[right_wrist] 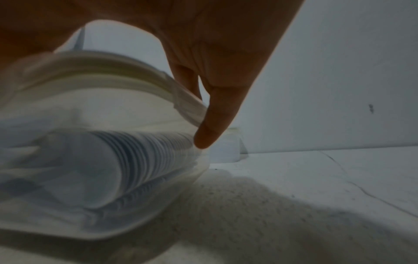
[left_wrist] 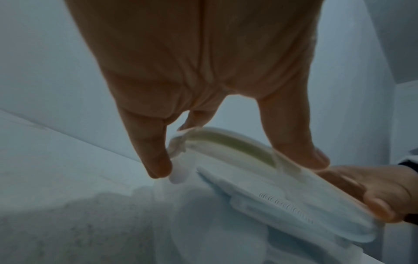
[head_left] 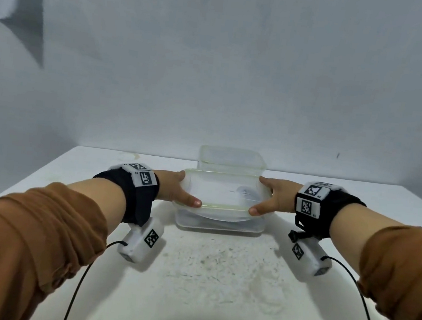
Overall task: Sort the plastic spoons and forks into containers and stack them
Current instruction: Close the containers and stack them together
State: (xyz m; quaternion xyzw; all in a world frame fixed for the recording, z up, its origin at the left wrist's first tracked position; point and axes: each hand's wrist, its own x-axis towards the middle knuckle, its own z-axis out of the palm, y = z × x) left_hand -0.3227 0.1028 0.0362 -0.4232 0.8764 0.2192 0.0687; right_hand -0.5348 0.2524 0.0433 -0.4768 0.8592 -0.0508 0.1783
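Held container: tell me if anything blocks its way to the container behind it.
Nothing visible does. Both hands, left hand and right hand, grip the held container; the rear container stands just behind, its top bare.

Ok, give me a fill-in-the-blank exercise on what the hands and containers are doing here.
1. The clear plastic container with nested white spoons is gripped by ____ hands, left hand and right hand.
2. It is held above a second clear plastic container that rests on the white ____.
3. A third, seemingly empty clear container stands ____ the other two, nearer the wall.

Missing words: both; table; behind
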